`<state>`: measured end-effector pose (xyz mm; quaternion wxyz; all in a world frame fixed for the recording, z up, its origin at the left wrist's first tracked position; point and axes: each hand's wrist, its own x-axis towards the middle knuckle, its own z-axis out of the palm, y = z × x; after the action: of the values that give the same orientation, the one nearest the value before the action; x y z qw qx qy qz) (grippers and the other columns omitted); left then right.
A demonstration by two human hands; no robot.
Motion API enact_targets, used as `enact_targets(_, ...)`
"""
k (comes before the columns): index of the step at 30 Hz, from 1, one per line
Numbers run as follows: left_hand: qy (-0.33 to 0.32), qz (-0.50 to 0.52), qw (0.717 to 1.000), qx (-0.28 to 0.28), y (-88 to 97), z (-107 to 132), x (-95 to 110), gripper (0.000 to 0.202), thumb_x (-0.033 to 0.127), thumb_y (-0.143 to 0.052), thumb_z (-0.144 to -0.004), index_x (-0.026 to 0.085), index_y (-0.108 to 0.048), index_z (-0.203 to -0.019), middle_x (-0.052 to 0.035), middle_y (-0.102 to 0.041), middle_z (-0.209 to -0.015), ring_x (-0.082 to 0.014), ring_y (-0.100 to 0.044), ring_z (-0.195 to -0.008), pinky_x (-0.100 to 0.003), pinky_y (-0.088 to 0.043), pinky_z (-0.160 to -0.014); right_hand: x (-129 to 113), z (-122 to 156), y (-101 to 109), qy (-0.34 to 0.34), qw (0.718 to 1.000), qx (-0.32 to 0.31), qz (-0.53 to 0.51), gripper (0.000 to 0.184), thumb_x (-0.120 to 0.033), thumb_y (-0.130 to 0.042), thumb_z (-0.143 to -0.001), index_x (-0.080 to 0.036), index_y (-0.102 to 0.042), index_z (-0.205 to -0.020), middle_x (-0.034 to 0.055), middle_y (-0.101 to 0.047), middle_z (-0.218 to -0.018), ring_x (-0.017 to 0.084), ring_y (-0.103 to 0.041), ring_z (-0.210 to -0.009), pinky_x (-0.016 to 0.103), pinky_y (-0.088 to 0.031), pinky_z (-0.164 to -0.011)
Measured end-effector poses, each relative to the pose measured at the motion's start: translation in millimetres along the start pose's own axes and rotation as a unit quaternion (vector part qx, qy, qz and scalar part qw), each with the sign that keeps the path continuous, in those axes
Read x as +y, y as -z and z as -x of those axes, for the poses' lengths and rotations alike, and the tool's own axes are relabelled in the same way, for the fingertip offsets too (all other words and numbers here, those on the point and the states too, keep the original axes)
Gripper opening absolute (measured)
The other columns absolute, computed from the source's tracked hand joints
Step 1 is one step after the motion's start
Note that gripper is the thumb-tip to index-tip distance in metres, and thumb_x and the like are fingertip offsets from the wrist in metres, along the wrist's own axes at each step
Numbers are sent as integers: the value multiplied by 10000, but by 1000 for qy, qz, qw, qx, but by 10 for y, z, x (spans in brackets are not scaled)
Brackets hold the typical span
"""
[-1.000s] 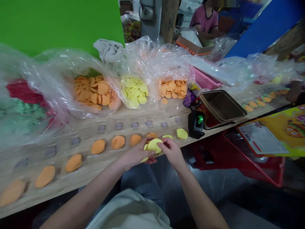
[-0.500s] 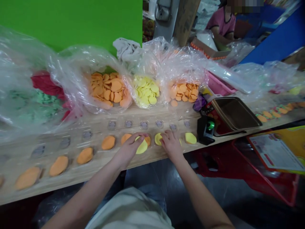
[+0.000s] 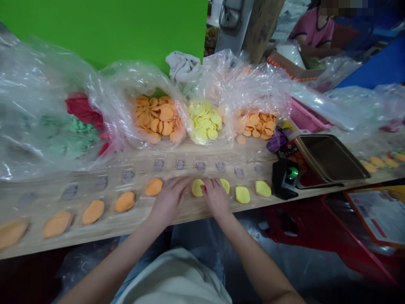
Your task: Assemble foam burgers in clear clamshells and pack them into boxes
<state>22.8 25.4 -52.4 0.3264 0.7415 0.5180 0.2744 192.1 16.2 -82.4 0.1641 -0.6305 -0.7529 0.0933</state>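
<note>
A row of thin orange foam pieces (image 3: 154, 187) and yellow-topped foam pieces (image 3: 242, 194) lies along the front of the wooden table (image 3: 186, 216). My right hand (image 3: 217, 196) has curled fingers at the right edge of a yellow foam disc (image 3: 198, 188) and partly covers it and its neighbour. Just left of that disc, my left hand (image 3: 171, 198) is bent low over the row, fingers together. Whatever lies in or under its fingers is hidden.
Clear plastic bags hold orange discs (image 3: 160, 118), yellow discs (image 3: 205, 120) and green pieces (image 3: 71, 135). Small clear packets (image 3: 200, 166) line the table behind the row. A black tape dispenser (image 3: 283, 179) and a brown tray (image 3: 335, 158) stand right. Beyond sits a person (image 3: 313, 27).
The yellow disc that was in my left hand now lies in the row. My right hand has shifted left to it, and my left hand has moved off its left side. The view has shifted slightly.
</note>
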Motion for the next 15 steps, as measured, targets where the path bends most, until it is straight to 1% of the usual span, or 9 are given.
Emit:
enact_targets(2, -95, -100, 988, -71, -44, 106, -50, 371, 255, -416, -869, 206, -505, -1227, -74, -519, -1279, -220, -425, -1203, -407, -272, -1038, 0, 42, 14, 32, 999, -1, 26, 165, -169, -493, -840, -173, -570, -986, 87, -593, -859, 234, -513, -880, 368, -428, -799)
enact_targets(4, -162, -180, 963, -121, -108, 176, -93, 430, 273, -432, -868, 188, -431, -1290, -89, -461, -1337, -233, -351, -1269, -471, -205, -1065, 50, 44, 79, 49, 998, 23, 16, 151, -155, -499, -828, -178, -588, -948, 92, -582, -920, 223, -512, -903, 356, -433, -806)
enact_targets(6, -192, -222, 946, -134, -138, 182, -121, 472, 307, -462, -858, 189, -397, -1310, -91, -455, -1341, -248, -307, -1296, -523, -154, -1071, 158, -77, 184, 38, 996, 75, -17, 176, -149, -479, -826, -184, -597, -952, 91, -572, -974, 208, -519, -920, 339, -437, -805)
enact_targets(7, -198, -227, 945, -129, -130, 155, -125, 475, 318, -475, -853, 199, -399, -1306, -86, -474, -1325, -251, -312, -1292, -534, -157, -1068, 222, -206, 244, 24, 994, 101, -42, 200, -153, -457, -831, -184, -594, -974, 88, -574, -972, 197, -530, -908, 326, -441, -794)
enact_targets(8, -197, -222, 948, -117, -107, 107, -120, 464, 318, -483, -850, 214, -411, -1296, -78, -494, -1304, -250, -330, -1280, -532, -181, -1064, 284, -385, 304, 13, 991, 117, -66, 224, -160, -433, -839, -182, -586, -1002, 83, -582, -955, 185, -543, -884, 310, -445, -778)
enact_targets(9, -190, -210, 954, -100, -72, 35, -107, 444, 308, -484, -850, 226, -425, -1283, -72, -507, -1287, -243, -358, -1261, -514, -225, -1056, 335, -610, 359, 0, 990, 119, -81, 241, -173, -412, -848, -180, -577, -1024, 74, -593, -930, 171, -555, -856, 292, -447, -763)
enact_targets(11, -173, -166, 969, -54, 20, -178, -62, 387, 270, -458, -863, 233, -459, -1247, -71, -525, -1255, -214, -419, -1208, -444, -330, -1020, 391, -1151, 433, -32, 992, 94, -78, 245, -229, -387, -871, -178, -579, -1014, 60, -612, -895, 154, -572, -818, 262, -444, -742)
enact_targets(13, -164, -128, 978, -8, 118, -479, -9, 350, 220, -410, -878, 216, -477, -1222, -76, -526, -1239, -190, -450, -1170, -387, -390, -983, 388, -1689, 429, -83, 993, 74, -38, 265, -318, -403, -872, -161, -601, -953, 76, -625, -889, 166, -580, -832, 265, -432, -755)
enact_targets(15, -178, -127, 975, 24, 209, -833, 17, 349, 171, -383, -874, 190, -486, -1207, -87, -511, -1247, -195, -433, -1187, -390, -380, -996, 359, -2075, 332, -136, 987, 80, -2, 352, -414, -458, -838, -111, -609, -938, 143, -626, -916, 226, -571, -905, 324, -413, -804)
